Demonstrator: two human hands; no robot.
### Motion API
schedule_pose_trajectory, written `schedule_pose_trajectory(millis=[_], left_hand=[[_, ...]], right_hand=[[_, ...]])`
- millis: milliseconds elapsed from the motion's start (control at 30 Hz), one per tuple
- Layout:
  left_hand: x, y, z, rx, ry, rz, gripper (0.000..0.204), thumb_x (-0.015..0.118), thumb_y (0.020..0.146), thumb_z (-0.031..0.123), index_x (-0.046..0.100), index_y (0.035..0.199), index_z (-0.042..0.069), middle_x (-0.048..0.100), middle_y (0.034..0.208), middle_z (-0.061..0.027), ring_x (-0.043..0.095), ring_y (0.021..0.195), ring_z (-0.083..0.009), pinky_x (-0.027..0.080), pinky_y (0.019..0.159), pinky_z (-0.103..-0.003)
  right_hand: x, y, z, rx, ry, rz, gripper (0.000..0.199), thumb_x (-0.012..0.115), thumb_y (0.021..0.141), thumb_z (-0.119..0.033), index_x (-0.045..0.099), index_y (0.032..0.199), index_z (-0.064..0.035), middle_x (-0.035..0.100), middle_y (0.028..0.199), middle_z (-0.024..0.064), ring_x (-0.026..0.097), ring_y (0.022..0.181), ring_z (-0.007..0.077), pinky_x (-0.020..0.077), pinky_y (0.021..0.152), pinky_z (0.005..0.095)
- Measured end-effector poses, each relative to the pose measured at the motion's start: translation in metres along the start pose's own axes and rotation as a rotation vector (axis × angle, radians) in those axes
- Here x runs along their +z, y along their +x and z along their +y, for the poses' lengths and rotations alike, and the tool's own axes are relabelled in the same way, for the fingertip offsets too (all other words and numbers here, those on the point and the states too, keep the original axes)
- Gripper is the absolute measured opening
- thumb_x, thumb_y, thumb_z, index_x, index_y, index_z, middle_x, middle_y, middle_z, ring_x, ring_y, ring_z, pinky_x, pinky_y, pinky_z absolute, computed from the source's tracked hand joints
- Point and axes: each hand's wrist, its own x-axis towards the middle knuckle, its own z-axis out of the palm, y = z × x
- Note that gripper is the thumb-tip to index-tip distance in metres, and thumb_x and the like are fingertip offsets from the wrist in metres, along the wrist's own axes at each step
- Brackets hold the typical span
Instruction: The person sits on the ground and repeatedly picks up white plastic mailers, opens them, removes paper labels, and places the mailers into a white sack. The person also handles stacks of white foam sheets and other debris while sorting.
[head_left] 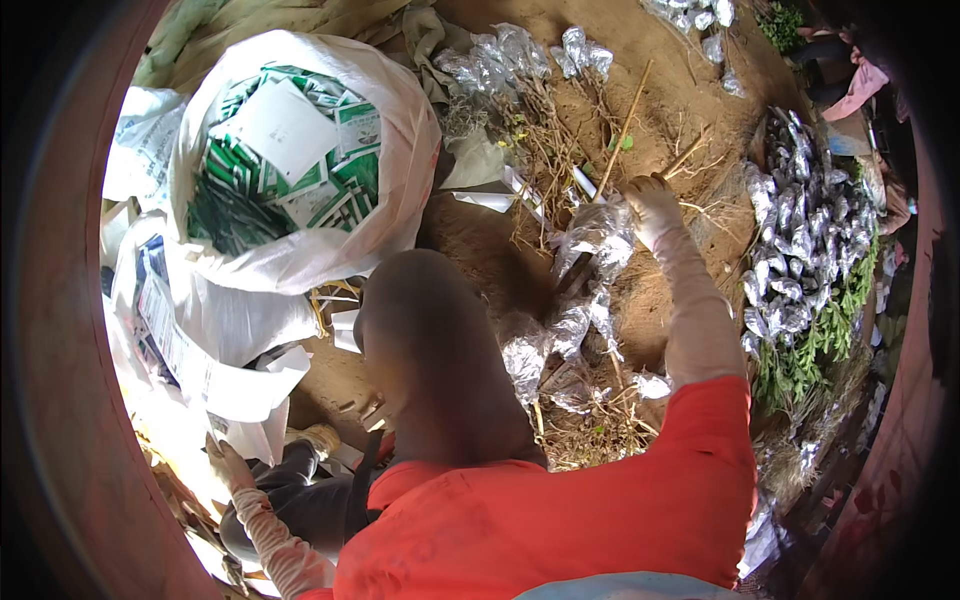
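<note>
My right hand (652, 208), in a pale sleeve with dark fingertips, is closed at the top of a bundle in clear, shiny plastic (600, 232). A thin stick (626, 125) rises just left of that hand, and another stick (685, 155) lies beyond its fingertips. At the lower left, my left hand (232, 466) has its fingers closed at the lower edge of a white sheet (240, 385); its thumb is partly hidden. More plastic-wrapped bundles (565, 335) lie below my right hand, beside my bent knee (425, 340).
A large white sack (405, 150) full of green-and-white packets (345, 185) stands at the upper left. Bare-root twigs (560, 120) with wrapped ends lie on brown ground (640, 30). Many silvery wrapped bundles with green leaves (800, 230) are stacked right. Another person's pink cloth (862, 88) shows upper right.
</note>
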Motion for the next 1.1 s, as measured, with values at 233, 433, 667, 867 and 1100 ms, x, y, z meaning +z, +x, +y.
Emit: schedule_pose_trajectory(millis=[233,433,667,867,1100], left_hand=[[0.012,-0.004,0.006,-0.184,-0.136,0.007,0.04,0.048,0.091,0.024,0.054,0.127,0.009,0.064,0.113,-0.0183,0.062,0.101,-0.0302,0.046,0.088,-0.036],[-0.024,-0.051,0.044,0.033,0.042,-0.008,0.044,0.056,0.084,0.019,0.055,0.128,0.017,0.064,0.114,-0.0129,0.062,0.102,-0.0304,0.048,0.09,-0.037],[-0.03,-0.08,0.035,0.176,0.099,-0.033,0.036,0.056,0.085,0.017,0.061,0.121,0.019,0.065,0.11,-0.0097,0.063,0.099,-0.0284,0.05,0.085,-0.037],[-0.038,-0.045,0.034,0.308,0.009,0.153,0.029,0.051,0.087,0.014,0.064,0.113,0.015,0.068,0.099,-0.0076,0.064,0.094,-0.028,0.05,0.084,-0.037],[-0.016,-0.02,0.023,0.29,-0.012,0.078,0.016,0.054,0.083,0.016,0.064,0.094,0.011,0.068,0.089,-0.0103,0.065,0.09,-0.0281,0.05,0.076,-0.04]], right_hand=[[-0.137,-0.097,-0.199,-0.818,0.036,0.451,0.02,0.056,0.091,-0.021,0.054,0.1,-0.0046,0.061,0.077,0.0133,0.06,0.06,0.0252,0.0448,0.047,0.0394],[-0.053,-0.137,-0.4,-0.85,0.758,-0.559,0.033,0.053,0.093,-0.028,0.053,0.105,0.0021,0.062,0.072,0.0133,0.062,0.059,0.0223,0.0464,0.05,0.0374],[0.037,-0.11,-0.553,-0.425,0.752,-1.054,0.033,0.06,0.088,-0.022,0.06,0.102,0.0084,0.061,0.069,0.0084,0.057,0.055,0.0162,0.047,0.049,0.029],[0.002,-0.128,-0.559,-0.293,1.309,-1.2,0.056,0.064,0.084,-0.014,0.04,0.132,0.0017,0.06,0.104,0.0101,0.062,0.082,0.0173,0.0548,0.07,0.0299],[-0.021,-0.203,-0.35,-0.007,0.959,-1.142,0.037,0.056,0.09,-0.014,0.048,0.125,-0.0051,0.055,0.078,0.0008,0.051,0.064,0.0073,0.0441,0.059,0.0208]])
